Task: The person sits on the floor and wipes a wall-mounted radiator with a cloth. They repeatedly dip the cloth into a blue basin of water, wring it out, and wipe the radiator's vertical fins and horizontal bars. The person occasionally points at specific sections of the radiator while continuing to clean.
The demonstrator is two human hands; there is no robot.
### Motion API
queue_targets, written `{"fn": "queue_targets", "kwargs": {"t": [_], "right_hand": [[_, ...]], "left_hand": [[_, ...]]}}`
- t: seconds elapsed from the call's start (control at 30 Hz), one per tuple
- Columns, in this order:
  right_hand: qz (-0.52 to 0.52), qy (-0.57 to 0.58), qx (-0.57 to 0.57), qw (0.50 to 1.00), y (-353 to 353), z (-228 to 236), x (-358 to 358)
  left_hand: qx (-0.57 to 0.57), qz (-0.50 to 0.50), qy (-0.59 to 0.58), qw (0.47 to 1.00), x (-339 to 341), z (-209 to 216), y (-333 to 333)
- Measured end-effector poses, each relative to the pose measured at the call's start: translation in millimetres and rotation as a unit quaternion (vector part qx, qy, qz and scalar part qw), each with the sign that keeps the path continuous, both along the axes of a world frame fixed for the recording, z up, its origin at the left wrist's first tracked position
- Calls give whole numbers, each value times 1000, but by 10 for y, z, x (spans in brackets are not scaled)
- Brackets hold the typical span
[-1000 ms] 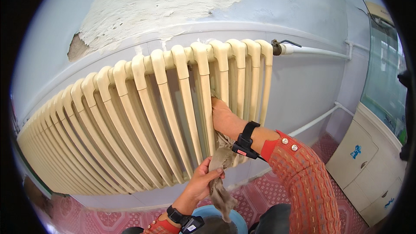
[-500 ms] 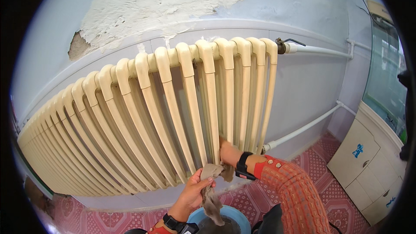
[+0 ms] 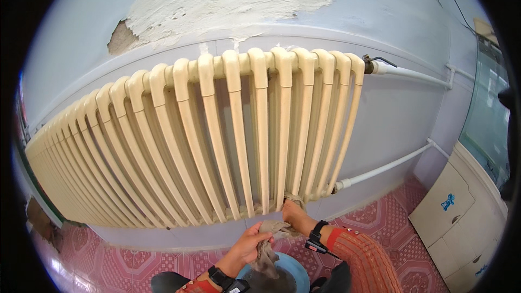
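A grey-brown cloth (image 3: 266, 263) stretches between my two hands below the cream column radiator (image 3: 209, 130). My left hand (image 3: 248, 243) is closed round its middle, thumb on top, and the loose end hangs down over the blue basin (image 3: 304, 276). At the foot of the radiator, near its right end, my right hand (image 3: 296, 218) reaches in between two columns. Some of the cloth shows bunched at its fingers. The fingertips are partly hidden by the columns.
Water stands in the basin between my knees, on pink patterned tiles (image 3: 135, 260). White pipes (image 3: 385, 168) run from the radiator's right end to the corner. A pale cabinet (image 3: 450, 201) stands at the right. Plaster is patched and broken on the wall above.
My right hand has come down between the columns to the radiator's foot. My left hand keeps hold of the cloth, slightly lower. The view has shifted a little to the left.
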State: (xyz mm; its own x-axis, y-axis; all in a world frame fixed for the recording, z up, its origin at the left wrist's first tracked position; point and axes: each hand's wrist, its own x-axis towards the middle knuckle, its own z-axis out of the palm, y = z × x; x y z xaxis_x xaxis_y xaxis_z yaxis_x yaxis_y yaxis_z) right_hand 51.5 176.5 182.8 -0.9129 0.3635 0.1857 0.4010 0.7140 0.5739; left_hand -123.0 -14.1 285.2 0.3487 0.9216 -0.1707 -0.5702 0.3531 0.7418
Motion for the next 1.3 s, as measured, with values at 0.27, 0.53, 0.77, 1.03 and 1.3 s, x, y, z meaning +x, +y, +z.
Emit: {"fn": "queue_targets", "kwargs": {"t": [0.27,0.53,0.77,1.03,1.3], "right_hand": [[24,52,-118,991,-605,514,126],[26,367,-174,914,-1141,1198,-65],[124,483,146,854,-950,3110,-387],[125,453,131,873,-622,3167,-589],[65,164,31,984,-902,1995,-600]], "left_hand": [[-7,26,16,1000,-298,-102,-235],[15,6,20,1000,-626,-208,-246],[80,2,-43,996,-426,312,-41],[93,58,-52,993,-528,277,46],[-32,20,-46,998,-588,-309,-58]]}}
